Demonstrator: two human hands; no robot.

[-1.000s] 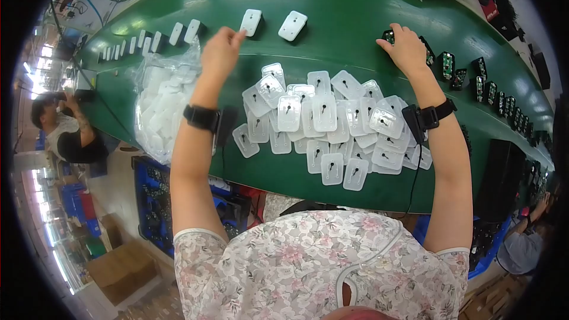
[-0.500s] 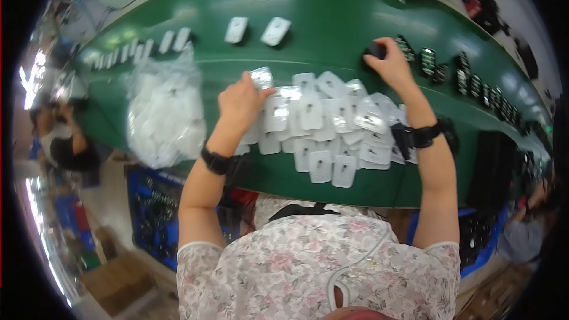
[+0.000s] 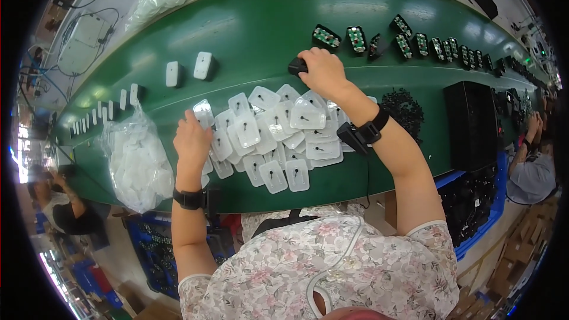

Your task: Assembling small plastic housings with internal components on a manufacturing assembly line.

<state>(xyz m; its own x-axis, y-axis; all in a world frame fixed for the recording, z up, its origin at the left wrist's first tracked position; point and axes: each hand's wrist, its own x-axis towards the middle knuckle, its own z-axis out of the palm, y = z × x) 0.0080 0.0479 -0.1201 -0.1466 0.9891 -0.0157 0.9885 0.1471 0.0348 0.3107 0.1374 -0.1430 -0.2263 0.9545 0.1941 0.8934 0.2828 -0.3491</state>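
My left hand [image 3: 192,140] is at the left edge of a loose pile, its fingers closed on a small white plastic cover [image 3: 203,114]. Spread in front of me are many more rounded white covers [image 3: 274,176], overlapping, most with a small dark piece in the middle. Past the pile's far edge, my right hand [image 3: 325,74] grips a small black housing [image 3: 296,66], whose underside is hidden. Just beyond that hand stand open black housings with green circuit boards [image 3: 356,40], in a row running off to the right.
A clear bag of white parts [image 3: 139,163] lies left of the pile. Closed white units [image 3: 204,66] line the far left of the green table [image 3: 255,35]. Small black parts [image 3: 403,112] are heaped by my right forearm, with a black box [image 3: 471,124] beyond. Co-workers sit at both ends.
The view has swung to the right, so the table's things appear further left. Both hands keep their holds and have shifted little relative to the pile.
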